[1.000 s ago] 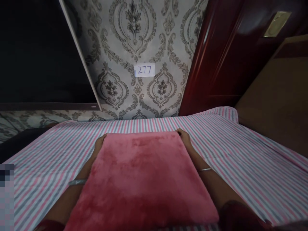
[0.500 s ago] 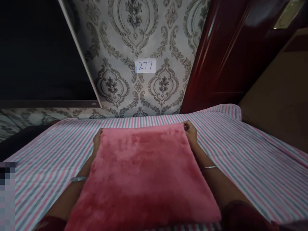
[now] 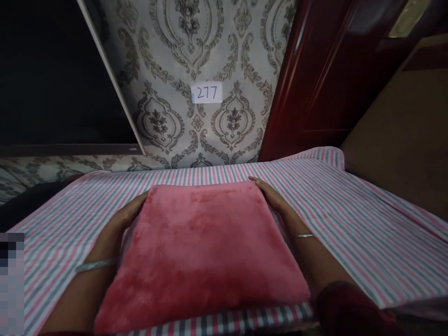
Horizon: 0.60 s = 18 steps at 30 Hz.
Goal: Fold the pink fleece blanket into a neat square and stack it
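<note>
Left hand (image 3: 129,213) and right hand (image 3: 275,199) flank squarish pink plush (image 3: 206,247); whether fingers (image 3: 258,181) clamp it, I cannot tell.

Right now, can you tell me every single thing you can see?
Fluffy square: one, pink, between the hands
Striped cloth: one, pink, grey and white, spread underneath
Paper label: one, white, reading 277, on the wall
Wall: one, grey, patterned, behind
Screen: one, black, upper left
Panel: one, dark red, upper right
Plate: one, gold-coloured, on that panel
Boxy thing: one, brown, far right
Bracelets: two, silvery, one per arm
Left hand: one, brown, square's left edge
Right hand: one, brown, square's right edge
</note>
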{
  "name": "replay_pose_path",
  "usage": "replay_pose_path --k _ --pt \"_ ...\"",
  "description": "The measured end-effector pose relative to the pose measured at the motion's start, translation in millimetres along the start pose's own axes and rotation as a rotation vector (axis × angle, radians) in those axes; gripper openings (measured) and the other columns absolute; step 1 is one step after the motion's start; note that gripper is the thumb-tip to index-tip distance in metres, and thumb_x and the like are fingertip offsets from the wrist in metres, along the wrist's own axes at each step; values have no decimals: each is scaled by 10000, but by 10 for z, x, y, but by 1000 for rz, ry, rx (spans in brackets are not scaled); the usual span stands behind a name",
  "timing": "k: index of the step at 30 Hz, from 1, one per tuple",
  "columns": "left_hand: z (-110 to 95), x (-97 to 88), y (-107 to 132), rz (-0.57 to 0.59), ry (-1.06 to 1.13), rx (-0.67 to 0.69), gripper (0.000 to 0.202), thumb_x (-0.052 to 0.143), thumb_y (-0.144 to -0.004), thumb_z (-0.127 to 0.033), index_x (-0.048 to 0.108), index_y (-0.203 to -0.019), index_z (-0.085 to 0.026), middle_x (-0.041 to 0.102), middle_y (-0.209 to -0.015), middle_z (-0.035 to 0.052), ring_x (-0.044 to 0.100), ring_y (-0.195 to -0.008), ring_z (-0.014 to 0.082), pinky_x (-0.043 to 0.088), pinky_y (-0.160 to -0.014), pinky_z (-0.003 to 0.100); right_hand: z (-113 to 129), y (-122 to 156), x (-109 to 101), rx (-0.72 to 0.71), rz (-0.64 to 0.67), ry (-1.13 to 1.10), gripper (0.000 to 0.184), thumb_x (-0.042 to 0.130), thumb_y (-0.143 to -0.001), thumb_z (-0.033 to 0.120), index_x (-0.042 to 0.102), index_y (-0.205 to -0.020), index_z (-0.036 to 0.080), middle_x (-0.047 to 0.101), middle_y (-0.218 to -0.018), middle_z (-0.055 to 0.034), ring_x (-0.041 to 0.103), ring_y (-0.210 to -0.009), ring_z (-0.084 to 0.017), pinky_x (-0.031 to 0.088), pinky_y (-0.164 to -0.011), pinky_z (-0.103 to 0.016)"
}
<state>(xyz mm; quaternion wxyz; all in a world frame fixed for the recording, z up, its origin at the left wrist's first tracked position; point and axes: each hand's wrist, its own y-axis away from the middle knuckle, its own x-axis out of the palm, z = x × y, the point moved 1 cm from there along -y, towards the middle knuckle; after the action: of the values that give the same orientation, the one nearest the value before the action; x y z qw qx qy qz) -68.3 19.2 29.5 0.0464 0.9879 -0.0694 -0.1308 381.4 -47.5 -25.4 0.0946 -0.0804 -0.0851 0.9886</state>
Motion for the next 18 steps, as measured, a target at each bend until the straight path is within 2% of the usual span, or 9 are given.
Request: replay_pose_path --k 2,4,6,9,11,13,15,17,18 --pt "-14 -12 93 85 87 -108 578 793 -543 -672 750 -897 -217 763 -924 124 682 -1022 354 585 -779 406 89 80 -7 5 79 -35 594 570 -867 630 585 -1362 302 457 -1535 -10 334 -1458 -252 227 -1222 -431" --pt "-34 1 157 155 140 -174 651 819 -510 -680 753 -958 -212 763 -950 132 696 -987 360 594 -757 416 150 130 11 14 141 -30 747 669 -809 619 487 -1457 293 403 -1571 -20 319 -1465 -265 258 -1212 -430" --pt "-65 21 178 152 152 -122 711 895 -470 -546 728 -1078 -219 759 -994 110 707 -955 325 593 -761 376 182 135 46 12 166 -24 915 787 -710 550 426 -1499 260 413 -1561 -53 370 -1434 -293 310 -1187 -439" --pt "-84 22 130 28 200 11 871 922 -451 -333 629 -1267 -250 747 -902 26 705 -785 210 567 -689 273 181 74 93 -3 106 -94 1015 824 -654 507 368 -1524 250 577 -1402 -86 560 -1259 -311 444 -1082 -467" --pt "-54 1 67 -78 281 80 940 903 -449 -283 570 -1328 -266 707 -777 -39 655 -633 143 531 -603 224 141 22 105 12 1 -159 1015 800 -670 533 335 -1532 267 668 -1253 -81 653 -1099 -302 518 -980 -471" --pt "3 -12 13 -149 325 77 948 892 -459 -268 544 -1341 -272 692 -742 -57 625 -567 120 509 -560 212 74 -13 98 62 -124 -185 930 774 -689 566 404 -1484 259 703 -1167 -86 676 -1033 -300 544 -929 -459" --pt "53 12 -6 -105 316 -28 838 886 -510 -348 585 -1284 -235 725 -791 2 661 -601 162 530 -572 255 5 -23 81 138 -161 -198 735 701 -745 621 549 -1348 228 713 -1141 -105 666 -1060 -311 548 -922 -451" --pt "58 74 24 19 276 -143 698 849 -566 -503 661 -1160 -188 749 -852 89 707 -696 248 565 -613 335 -33 -9 59 213 -82 -222 606 581 -819 676 636 -1206 213 718 -1126 -115 656 -1092 -322 552 -917 -460" --pt "38 108 54 51 236 -149 660 824 -580 -568 692 -1094 -177 754 -877 118 718 -752 289 577 -642 372 -32 7 47 233 -27 -234 588 541 -841 688 653 -1171 215 721 -1120 -113 654 -1099 -323 553 -916 -464"
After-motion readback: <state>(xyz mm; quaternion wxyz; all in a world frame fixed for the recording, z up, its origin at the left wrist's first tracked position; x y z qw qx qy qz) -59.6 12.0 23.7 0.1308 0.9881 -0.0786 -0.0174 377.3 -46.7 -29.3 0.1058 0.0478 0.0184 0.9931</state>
